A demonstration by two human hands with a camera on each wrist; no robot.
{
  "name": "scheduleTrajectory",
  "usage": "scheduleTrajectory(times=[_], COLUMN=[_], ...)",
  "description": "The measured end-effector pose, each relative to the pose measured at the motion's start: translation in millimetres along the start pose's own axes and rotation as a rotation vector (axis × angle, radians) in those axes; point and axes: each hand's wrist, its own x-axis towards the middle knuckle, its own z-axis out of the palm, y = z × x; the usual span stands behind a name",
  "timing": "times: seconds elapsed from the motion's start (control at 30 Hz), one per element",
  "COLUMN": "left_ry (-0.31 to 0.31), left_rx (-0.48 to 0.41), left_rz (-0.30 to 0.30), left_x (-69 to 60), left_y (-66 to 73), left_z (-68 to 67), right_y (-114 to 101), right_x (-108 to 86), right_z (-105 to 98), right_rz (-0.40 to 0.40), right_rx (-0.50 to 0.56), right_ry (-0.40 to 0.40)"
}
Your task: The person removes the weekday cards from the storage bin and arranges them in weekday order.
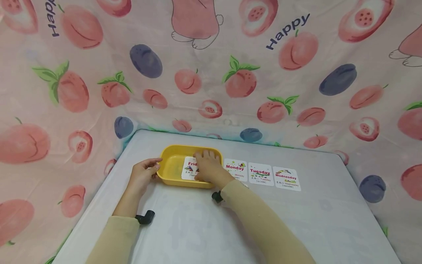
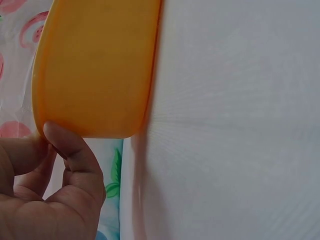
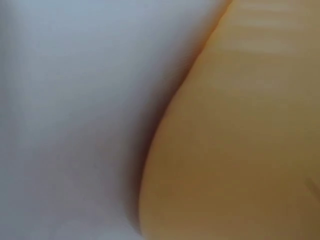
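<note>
A yellow plastic tray (image 1: 171, 182) sits on the white-covered table. At its left end my left hand (image 1: 141, 175) pinches the rim between thumb and fingers; the left wrist view shows this hand (image 2: 60, 190) at the tray's corner. My right hand (image 1: 210, 167) reaches into the tray's right part, over a white card marked Friday (image 1: 188, 172). Its thumb and fingers span the card, but whether they grip it is hidden. In the right wrist view the tray wall (image 3: 225, 150) fills much of the picture, blurred.
Right of the tray, cards marked Monday (image 1: 235, 168), Tuesday (image 1: 260, 172) and Wednesday (image 1: 286, 178) lie in a row on the table (image 1: 197, 227). Behind and beside the table hangs a fruit-printed cloth (image 1: 211, 47).
</note>
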Motion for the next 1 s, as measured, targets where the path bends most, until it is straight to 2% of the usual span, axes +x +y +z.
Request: scheduleTrajectory(times=[0.47,1.0], left_ry=[-0.004,-0.002], left_rx=[-0.005,-0.018], left_rz=[-0.003,0.002], left_x=[1.2,-0.3], left_y=[-2.6,-2.1], left_z=[0.1,0.5], right_y=[-0.5,2.2], right_x=[-0.6,-1.0], right_z=[4.7,6.6], right_rz=[0.007,-0.024], right_rx=[-0.048,-0.068], right_ry=[0.092,0.174])
